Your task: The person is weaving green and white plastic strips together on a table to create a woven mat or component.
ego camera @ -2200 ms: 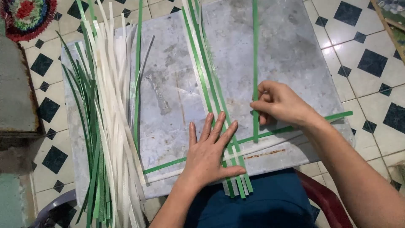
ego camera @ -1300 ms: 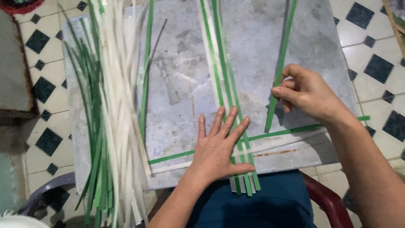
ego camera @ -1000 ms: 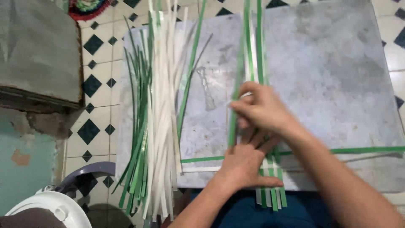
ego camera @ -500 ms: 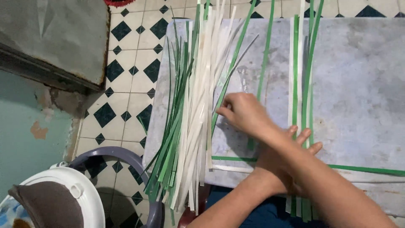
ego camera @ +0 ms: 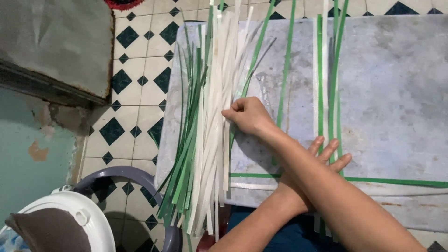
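A loose bundle of long, flat white and green strips (ego camera: 205, 126) lies lengthwise along the left side of a grey marbled board (ego camera: 396, 93). The right hand (ego camera: 246, 114) reaches across the body, fingers curled and pinched on white strips at the bundle's right edge. The left hand (ego camera: 326, 156) lies flat, fingers spread, pressing down upright green and white strips (ego camera: 326, 70) where they cross a horizontal green strip (ego camera: 396, 181). The forearms cross. Black-and-white diamond floor tiles (ego camera: 140, 93) surround the board.
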